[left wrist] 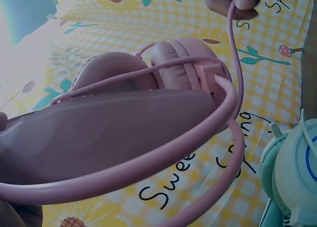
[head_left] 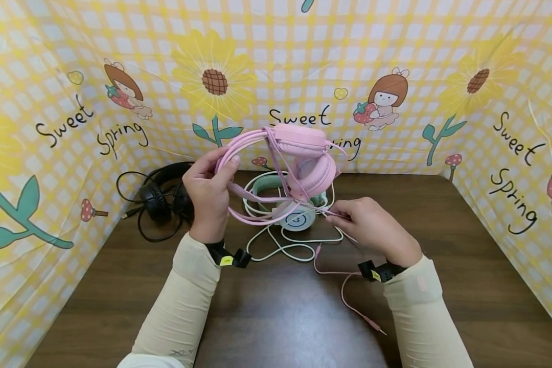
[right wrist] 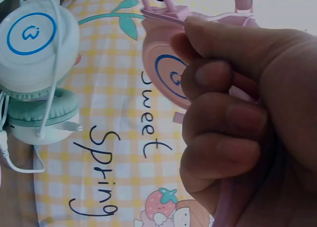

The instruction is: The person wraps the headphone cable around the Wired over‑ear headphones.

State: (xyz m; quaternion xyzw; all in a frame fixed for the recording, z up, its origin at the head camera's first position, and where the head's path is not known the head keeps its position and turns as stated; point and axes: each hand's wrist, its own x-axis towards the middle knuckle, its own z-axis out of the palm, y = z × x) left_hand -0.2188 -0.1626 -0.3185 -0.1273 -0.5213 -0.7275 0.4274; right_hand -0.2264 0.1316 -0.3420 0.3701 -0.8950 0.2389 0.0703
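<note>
Pink headphones [head_left: 312, 176] are held up above the table, tilted sideways with the ear cups to the right. My left hand [head_left: 209, 191] grips their headband together with loops of the pink cable [head_left: 244, 139]. Part of the cable is wrapped around the headband and ear cups. With curled fingers, my right hand [head_left: 372, 227] pinches the cable just right of the lower ear cup. In the right wrist view the cable also runs through the fist. The cable's loose tail hangs below the right hand, ending in a plug [head_left: 375, 325] over the tabletop.
White and green headphones [head_left: 296, 217] lie on the table [head_left: 276, 317] behind the pink pair, their white cable [head_left: 285, 250] looped around them. Black headphones [head_left: 158, 197] with a black cable lie at the back left. A patterned yellow cloth [head_left: 276, 61] walls the table's back and sides.
</note>
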